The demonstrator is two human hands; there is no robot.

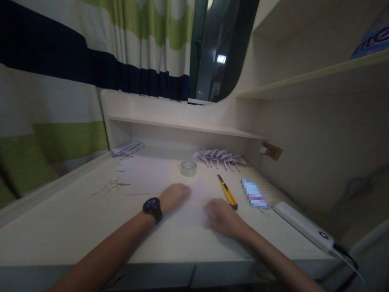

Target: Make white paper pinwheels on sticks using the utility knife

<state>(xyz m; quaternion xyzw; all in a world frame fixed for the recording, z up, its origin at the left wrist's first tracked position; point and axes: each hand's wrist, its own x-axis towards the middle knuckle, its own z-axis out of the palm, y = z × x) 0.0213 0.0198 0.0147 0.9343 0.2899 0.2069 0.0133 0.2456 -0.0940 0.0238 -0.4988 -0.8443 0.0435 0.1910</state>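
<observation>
A white sheet of paper [194, 202] lies flat on the pale desk [75, 227] in front of me. My left hand [174, 196], with a black watch on the wrist, rests palm-down on the sheet's left edge. My right hand [221, 217] presses on the sheet's lower right part, its fingers blurred. A yellow utility knife [227, 194] lies just right of the paper, close to my right hand. A roll of clear tape [188, 167] sits beyond the sheet.
A row of folded paper shapes [219, 156] lines the back of the desk, with more folded paper [127, 149] at the back left. Paper scraps [111, 186] lie left. A power strip [304, 225] and a blurred card [254, 194] sit right. Curtain hangs left.
</observation>
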